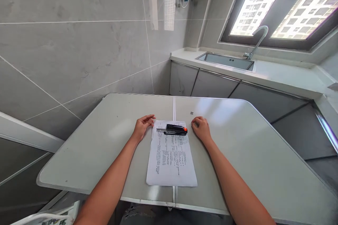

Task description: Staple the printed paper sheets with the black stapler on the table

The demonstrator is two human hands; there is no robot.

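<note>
A black stapler (176,129) with an orange-red end lies sideways across the top of a stack of printed paper (171,161). A narrow metal part juts out from its left end. My left hand (143,126) rests at the paper's upper left edge, fingers loosely stretched and apart, holding nothing. On the other side, my right hand (201,128) lies on the table just off the upper right corner, its fingers curled in; no object shows in it. Just beyond that hand sit small dark staple strips (192,113).
A pale folding table (111,140) with a centre seam carries everything. Grey tiled wall (79,49) rises beyond it on the left. Behind to the right are a counter with a sink (227,61), a curved faucet (258,42) and a window (271,7).
</note>
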